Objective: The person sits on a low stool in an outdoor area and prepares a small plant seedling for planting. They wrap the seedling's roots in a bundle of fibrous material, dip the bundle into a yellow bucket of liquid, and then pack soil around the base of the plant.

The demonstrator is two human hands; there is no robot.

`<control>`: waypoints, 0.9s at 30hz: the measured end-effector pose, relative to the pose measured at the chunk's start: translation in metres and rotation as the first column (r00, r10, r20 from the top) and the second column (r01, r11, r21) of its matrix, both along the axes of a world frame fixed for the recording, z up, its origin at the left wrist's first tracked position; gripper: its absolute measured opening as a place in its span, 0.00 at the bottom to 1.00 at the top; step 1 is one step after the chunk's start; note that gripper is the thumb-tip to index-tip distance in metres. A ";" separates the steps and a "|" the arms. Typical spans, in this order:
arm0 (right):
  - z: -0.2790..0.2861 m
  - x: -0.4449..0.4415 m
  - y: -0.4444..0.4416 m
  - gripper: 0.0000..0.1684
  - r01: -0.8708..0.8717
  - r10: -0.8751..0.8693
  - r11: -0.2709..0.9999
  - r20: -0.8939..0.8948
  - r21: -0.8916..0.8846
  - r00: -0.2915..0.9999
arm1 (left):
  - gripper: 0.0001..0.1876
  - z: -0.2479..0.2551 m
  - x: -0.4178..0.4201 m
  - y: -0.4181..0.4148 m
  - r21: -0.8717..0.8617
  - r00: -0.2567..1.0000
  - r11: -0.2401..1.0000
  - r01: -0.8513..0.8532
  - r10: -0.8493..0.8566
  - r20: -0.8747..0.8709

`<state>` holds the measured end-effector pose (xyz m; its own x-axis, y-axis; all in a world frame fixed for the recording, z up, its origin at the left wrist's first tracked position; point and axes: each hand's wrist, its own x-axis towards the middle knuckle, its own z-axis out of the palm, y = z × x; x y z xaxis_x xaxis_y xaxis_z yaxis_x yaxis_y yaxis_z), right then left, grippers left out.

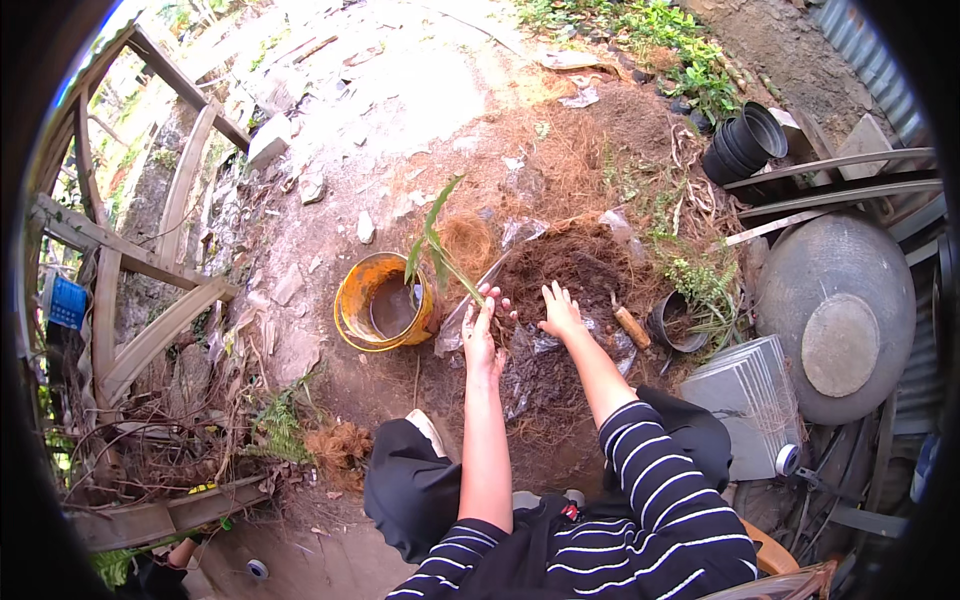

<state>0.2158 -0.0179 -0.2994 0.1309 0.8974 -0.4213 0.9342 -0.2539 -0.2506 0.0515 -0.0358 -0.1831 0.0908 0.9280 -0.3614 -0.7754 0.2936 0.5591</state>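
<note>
My left hand (484, 330) grips a green plant cutting (454, 262) by its lower stem, and the long leaves lean up and left. With fingers spread, my right hand (561, 311) is over the near edge of a heap of dark soil and fibre (562, 262); whether it touches the soil I cannot tell. The heap lies on a crumpled clear plastic sheet (457, 326). To the right of that hand, a trowel with a wooden handle (631, 325) rests with its blade in the soil. A yellow bucket (360, 337) holding murky water (394, 306) stands left of the cutting.
A small black pot (679, 326) lies right of the trowel, near a fern (701, 277). Farther right are grey slabs (742, 405) and a large upturned jar (817, 262). Stacked black pots (742, 142) lean behind. A wooden frame (127, 255) borders the left. Another person's arm (180, 553) shows at bottom left.
</note>
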 end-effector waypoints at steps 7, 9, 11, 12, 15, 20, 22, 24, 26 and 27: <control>-0.050 -0.017 -0.020 0.42 -0.017 0.022 0.971 -0.017 0.239 1.000 | 0.16 -0.029 0.006 0.004 -0.071 1.000 0.997 -0.011 0.012 0.018; -0.057 -0.019 -0.028 0.36 -0.019 0.032 0.944 -0.036 0.329 0.999 | 0.16 -0.031 0.009 0.006 -0.085 1.000 0.996 -0.013 0.014 0.006; -0.059 -0.009 -0.026 0.25 -0.056 0.089 0.898 -0.055 0.437 0.994 | 0.16 -0.031 0.011 0.005 -0.108 1.000 0.994 -0.011 0.011 -0.002; -0.062 0.000 -0.021 0.22 -0.078 0.111 0.892 -0.050 0.445 0.993 | 0.17 -0.030 0.011 0.004 -0.106 1.000 0.994 -0.002 0.002 0.001; -0.062 0.018 -0.008 0.13 -0.075 0.151 0.859 -0.110 0.507 0.982 | 0.17 -0.029 0.009 0.004 -0.120 1.000 0.993 -0.018 0.021 0.019; -0.043 0.049 0.015 0.17 0.294 -0.098 0.892 -0.489 0.343 0.867 | 0.17 -0.024 0.005 0.004 -0.104 0.997 0.994 -0.043 0.050 0.067; -0.034 0.067 0.023 0.17 0.404 -0.159 0.891 -0.688 0.209 0.708 | 0.16 -0.019 0.007 0.003 -0.118 0.996 0.992 -0.054 0.063 0.070; -0.015 0.074 0.028 0.18 0.430 -0.182 0.900 -0.835 0.071 0.519 | 0.15 -0.016 0.007 0.002 -0.121 0.994 0.990 -0.070 0.079 0.071; 0.021 0.071 0.028 0.16 0.426 -0.233 0.904 -0.870 -0.030 0.435 | 0.15 -0.017 0.006 0.000 -0.109 0.993 0.990 -0.085 0.093 0.071; 0.024 0.071 0.026 0.16 0.446 -0.258 0.893 -0.885 -0.065 0.388 | 0.16 -0.019 0.006 0.000 -0.106 0.995 0.991 -0.075 0.083 0.064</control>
